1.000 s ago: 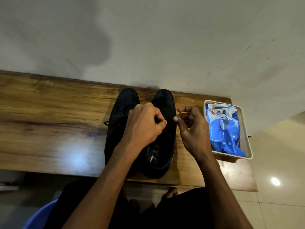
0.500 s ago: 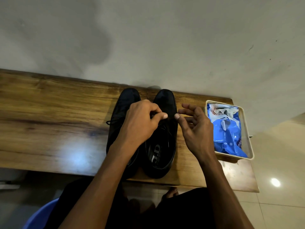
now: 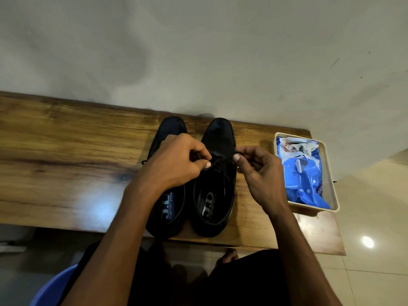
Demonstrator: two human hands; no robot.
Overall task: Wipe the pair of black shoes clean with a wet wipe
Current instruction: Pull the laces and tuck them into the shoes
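Observation:
Two black lace-up shoes stand side by side on the wooden table, toes toward the wall: the left shoe and the right shoe. My left hand hovers over both shoes and pinches a lace of the right shoe between thumb and forefinger. My right hand pinches the other lace end at that shoe's right side. A thin black lace stretches between the two hands. The blue wet wipe pack lies in a cream tray to the right, with white wipe showing at its top.
A pale wall rises right behind the table. The tray sits near the table's right end, beyond which is tiled floor. A blue plastic seat edge and my dark-clothed lap are below the front edge.
My right hand, which had opened its fingers half a second ago, has closed on the lace again. Both hands have drawn slightly apart, pulling the lace taut. The shoes stay put.

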